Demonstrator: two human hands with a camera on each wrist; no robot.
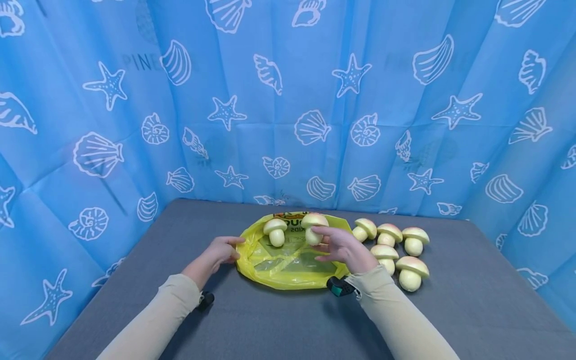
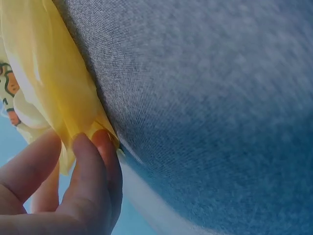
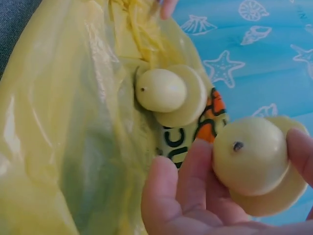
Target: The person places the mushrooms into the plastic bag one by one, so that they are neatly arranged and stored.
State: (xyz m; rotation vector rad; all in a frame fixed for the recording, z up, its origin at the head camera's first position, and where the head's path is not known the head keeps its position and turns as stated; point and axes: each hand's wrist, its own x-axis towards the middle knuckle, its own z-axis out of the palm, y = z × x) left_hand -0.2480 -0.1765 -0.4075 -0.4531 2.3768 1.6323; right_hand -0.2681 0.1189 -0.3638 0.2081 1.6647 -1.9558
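A yellow plastic bag (image 1: pixel 288 280) with dark printing lies spread on the table, its mouth facing me. My left hand (image 1: pixel 221 251) pinches the bag's left edge; in the left wrist view the thumb and fingers (image 2: pixel 90 166) hold the thin yellow film (image 2: pixel 73 93). One toy mushroom (image 1: pixel 276 232) with a pale cap sits at the bag's left part. My right hand (image 1: pixel 340 246) grips a second mushroom (image 1: pixel 313 220) over the bag's right part. The right wrist view shows that held mushroom (image 3: pixel 252 156) between thumb and fingers, stem end toward the camera.
Several more pale mushrooms (image 1: pixel 410 274) stand or lean in a cluster on the table right of the bag, close to my right forearm. The grey table (image 1: pixel 477 300) ends at a blue curtain (image 1: pixel 288 90) with white shell and starfish prints.
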